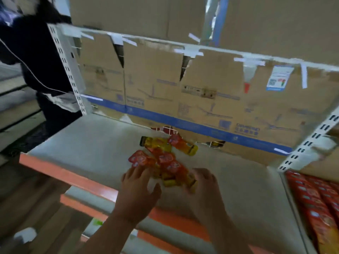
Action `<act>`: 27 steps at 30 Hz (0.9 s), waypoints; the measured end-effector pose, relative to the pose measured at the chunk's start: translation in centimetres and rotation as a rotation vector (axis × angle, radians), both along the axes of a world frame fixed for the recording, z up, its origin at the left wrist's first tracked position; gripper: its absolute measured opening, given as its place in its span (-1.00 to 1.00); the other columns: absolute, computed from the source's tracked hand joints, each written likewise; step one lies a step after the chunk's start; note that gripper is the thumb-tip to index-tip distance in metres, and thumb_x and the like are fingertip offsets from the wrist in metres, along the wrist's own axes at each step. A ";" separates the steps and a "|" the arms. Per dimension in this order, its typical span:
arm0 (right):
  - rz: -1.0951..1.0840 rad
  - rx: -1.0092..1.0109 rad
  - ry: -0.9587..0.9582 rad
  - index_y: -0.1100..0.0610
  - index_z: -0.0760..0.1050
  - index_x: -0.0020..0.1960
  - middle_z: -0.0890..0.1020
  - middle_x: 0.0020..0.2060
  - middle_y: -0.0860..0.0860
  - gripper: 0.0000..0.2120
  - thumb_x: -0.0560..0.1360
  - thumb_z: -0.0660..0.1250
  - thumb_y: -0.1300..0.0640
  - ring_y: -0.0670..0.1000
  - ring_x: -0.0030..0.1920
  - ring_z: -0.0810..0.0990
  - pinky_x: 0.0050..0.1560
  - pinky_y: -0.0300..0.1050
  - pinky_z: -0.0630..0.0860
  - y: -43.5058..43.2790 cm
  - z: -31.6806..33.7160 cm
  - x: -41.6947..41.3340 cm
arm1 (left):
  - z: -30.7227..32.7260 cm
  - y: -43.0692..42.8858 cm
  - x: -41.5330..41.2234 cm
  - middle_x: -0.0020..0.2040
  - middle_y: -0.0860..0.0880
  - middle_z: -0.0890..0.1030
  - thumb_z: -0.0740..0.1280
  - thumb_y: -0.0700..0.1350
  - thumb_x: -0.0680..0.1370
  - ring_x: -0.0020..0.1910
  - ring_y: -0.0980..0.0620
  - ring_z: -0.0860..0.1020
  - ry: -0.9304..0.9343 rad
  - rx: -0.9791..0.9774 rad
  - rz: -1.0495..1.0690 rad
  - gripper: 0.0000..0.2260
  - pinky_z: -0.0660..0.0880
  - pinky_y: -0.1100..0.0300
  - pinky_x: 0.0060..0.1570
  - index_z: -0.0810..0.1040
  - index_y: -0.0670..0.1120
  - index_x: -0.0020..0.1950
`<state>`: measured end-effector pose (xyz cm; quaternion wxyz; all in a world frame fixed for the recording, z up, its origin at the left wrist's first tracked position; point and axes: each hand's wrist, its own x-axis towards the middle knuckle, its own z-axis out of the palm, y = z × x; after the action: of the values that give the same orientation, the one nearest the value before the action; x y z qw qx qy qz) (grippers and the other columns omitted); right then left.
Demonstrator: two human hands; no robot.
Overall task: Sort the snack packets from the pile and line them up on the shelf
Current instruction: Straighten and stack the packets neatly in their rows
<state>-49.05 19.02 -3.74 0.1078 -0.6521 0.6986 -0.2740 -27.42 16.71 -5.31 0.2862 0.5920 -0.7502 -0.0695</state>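
Two bare hands reach forward over the orange front edge point(60, 173) of a pale shelf point(91, 147) toward a pile point(163, 158) of red, orange and yellow snack packets lying loose near the middle of the board. Both forearms come in from the bottom of the view, angled up and slightly inward, so that the hands meet at the near side of the heap.

The left hand point(139, 187) is palm down with its fingers point(135, 171) fairly straight and spread wide. Their tips touch the nearest red packets at the pile's left corner, and the thumb point(156, 189) juts out to the right, clear of the packets. It grips nothing.

The right hand point(205, 186) sits just beside it at the pile's near right corner, back of the hand upward, fingers pointing left into the yellow packet ends. Motion blur smears this hand, and whether its fingers pinch a packet or only rest against one cannot be told.

The pile lies in overlapping disorder, with two longer packets at the far side, close to the cardboard point(201, 92) that backs the bay. That cardboard carries a blue band and bits of white tape. Brown boxes point(128, 13) stand on the tier above. A slotted white upright point(67, 70) marks the bay's left end, and behind it stands a person in dark clothes point(42, 61). In the bay to the right, red packs point(315, 198) lie in tidy rows.
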 end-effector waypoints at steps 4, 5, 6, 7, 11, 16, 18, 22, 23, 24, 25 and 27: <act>-0.099 0.172 0.047 -0.14 0.40 0.44 0.43 0.34 -0.10 -0.39 0.42 0.41 -0.20 0.08 0.32 0.39 0.31 0.09 0.41 -3.9 -0.6 4.3 | -0.1 -3.9 5.9 0.20 0.01 0.61 0.35 0.17 0.39 0.21 -0.13 0.52 -0.087 0.076 -0.033 -0.54 0.52 -0.08 0.11 0.58 0.07 0.26; -0.125 0.205 0.059 -0.16 0.39 0.44 0.43 0.34 -0.11 -0.38 0.41 0.40 -0.22 0.09 0.34 0.38 0.32 0.09 0.39 -4.3 -0.8 4.7 | -0.1 -4.8 6.5 0.23 0.01 0.60 0.36 0.17 0.37 0.22 -0.13 0.52 -0.107 0.091 -0.049 -0.52 0.52 -0.09 0.11 0.58 0.07 0.27; -0.140 0.228 0.076 -0.16 0.40 0.44 0.44 0.34 -0.11 -0.37 0.40 0.40 -0.24 0.09 0.34 0.38 0.32 0.09 0.39 -4.6 -1.1 4.8 | -0.1 -5.6 6.8 0.24 0.01 0.60 0.37 0.18 0.36 0.23 -0.13 0.52 -0.122 0.105 -0.069 -0.50 0.51 -0.09 0.11 0.58 0.08 0.28; -0.144 0.231 0.087 -0.15 0.43 0.42 0.47 0.33 -0.10 -0.37 0.37 0.40 -0.25 0.10 0.33 0.39 0.30 0.08 0.40 -4.5 -1.3 4.7 | 0.1 -6.2 6.7 0.26 0.02 0.60 0.35 0.19 0.35 0.24 -0.13 0.53 -0.130 0.122 -0.087 -0.49 0.51 -0.10 0.10 0.58 0.10 0.29; -0.147 0.183 0.060 -0.04 0.54 0.33 0.56 0.25 -0.05 -0.46 0.37 0.46 -0.13 0.12 0.27 0.47 0.25 0.11 0.47 -3.7 -2.0 3.9 | -0.2 -7.5 5.5 0.31 0.08 0.56 0.25 0.24 0.35 0.24 -0.10 0.51 -0.222 0.156 -0.159 -0.43 0.48 -0.07 0.06 0.54 0.15 0.34; -0.167 0.136 0.118 -0.02 0.54 0.33 0.57 0.24 -0.04 -0.48 0.42 0.27 -0.18 0.10 0.24 0.50 0.23 0.12 0.49 -3.4 -2.5 4.2 | -0.9 -7.4 5.9 0.20 0.06 0.62 0.31 0.18 0.36 0.07 -0.12 0.52 -0.222 0.115 -0.157 -0.49 0.45 -0.04 -0.03 0.60 0.15 0.29; -0.174 0.126 0.123 -0.01 0.55 0.32 0.58 0.23 -0.02 -0.48 0.43 0.23 -0.18 0.11 0.23 0.51 0.22 0.12 0.49 -3.3 -2.5 4.3 | -0.9 -7.4 6.0 0.15 0.05 0.63 0.31 0.17 0.35 0.02 -0.12 0.51 -0.224 0.089 -0.160 -0.51 0.42 -0.03 -0.04 0.63 0.13 0.26; -0.177 0.122 0.106 0.00 0.56 0.31 0.61 0.19 -0.04 -0.56 0.48 0.28 -0.11 0.06 0.20 0.51 0.20 0.06 0.49 -3.2 -2.2 4.3 | -1.1 -7.3 5.9 0.15 0.09 0.61 0.21 0.17 0.50 0.06 -0.09 0.49 -0.209 0.035 -0.177 -0.62 0.38 -0.04 0.00 0.64 0.12 0.22; -0.178 0.108 0.094 0.01 0.56 0.30 0.62 0.17 -0.05 -0.59 0.49 0.30 -0.08 0.04 0.18 0.53 0.18 0.03 0.50 -3.2 -2.1 4.2 | -1.1 -7.2 6.0 0.16 0.09 0.61 0.19 0.16 0.55 0.08 -0.09 0.49 -0.189 0.012 -0.179 -0.66 0.38 -0.05 0.02 0.64 0.12 0.20; -0.180 0.094 0.082 0.03 0.58 0.28 0.63 0.14 -0.04 -0.61 0.50 0.31 -0.05 0.03 0.15 0.54 0.16 0.00 0.50 -3.2 -2.0 4.2 | -1.1 -7.2 6.0 0.17 0.10 0.61 0.20 0.14 0.58 0.10 -0.08 0.49 -0.165 -0.009 -0.181 -0.69 0.37 -0.06 0.04 0.64 0.12 0.19; -0.180 0.082 0.075 0.04 0.59 0.27 0.65 0.12 -0.04 -0.62 0.50 0.31 -0.03 0.03 0.13 0.55 0.14 -0.02 0.51 -3.1 -1.9 4.3 | -1.1 -7.1 6.1 0.18 0.11 0.61 0.20 0.12 0.60 0.12 -0.08 0.50 -0.138 -0.023 -0.181 -0.72 0.38 -0.06 0.05 0.64 0.12 0.19; -0.174 0.053 0.072 0.05 0.60 0.25 0.66 0.10 -0.03 -0.65 0.51 0.31 -0.01 0.02 0.10 0.57 0.11 -0.02 0.53 -3.1 -1.9 4.3 | -1.1 -7.1 6.3 0.16 0.13 0.63 0.22 0.08 0.62 0.11 -0.06 0.52 -0.082 -0.029 -0.179 -0.76 0.38 -0.05 0.05 0.63 0.13 0.18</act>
<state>-44.72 15.93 -5.62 0.0756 -0.5954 0.7629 -0.2403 -21.16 9.60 -6.40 0.2566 0.5207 -0.8121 -0.0595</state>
